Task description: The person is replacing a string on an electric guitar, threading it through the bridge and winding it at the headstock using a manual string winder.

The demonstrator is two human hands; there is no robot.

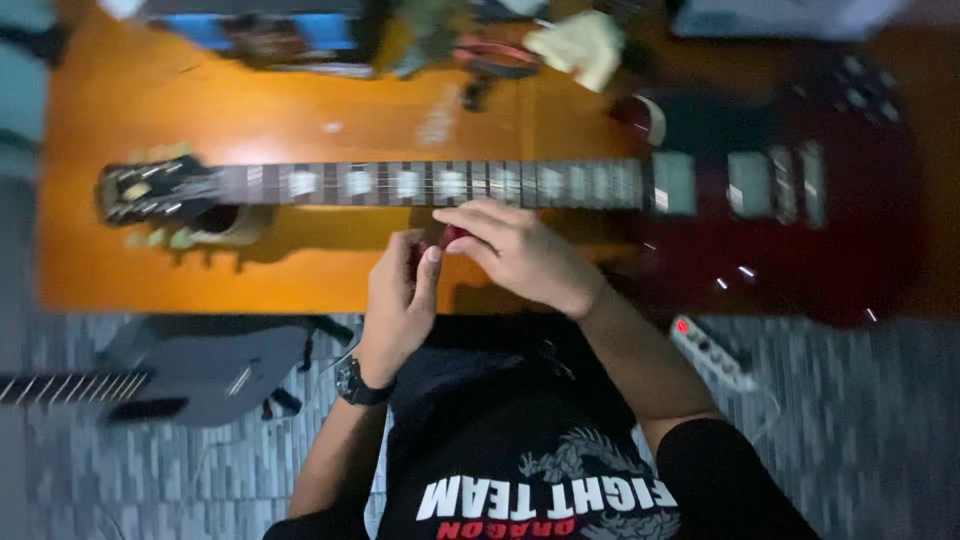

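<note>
At the tabletop (150,110) edge, your left hand (398,300) and right hand (520,250) pinch a small red thing (447,236) together; fumbled, it could drop toward 6 o'clock or strike the guitar (700,200) at 12.

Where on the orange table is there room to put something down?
Bare table shows above the guitar neck at the left, and along the near edge under the headstock. The far edge is crowded with clutter; both hands fill the middle.

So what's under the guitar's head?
A small pale rest props up the guitar's head above the orange table. Its top is covered by the head, so how they touch stays hidden.
</note>
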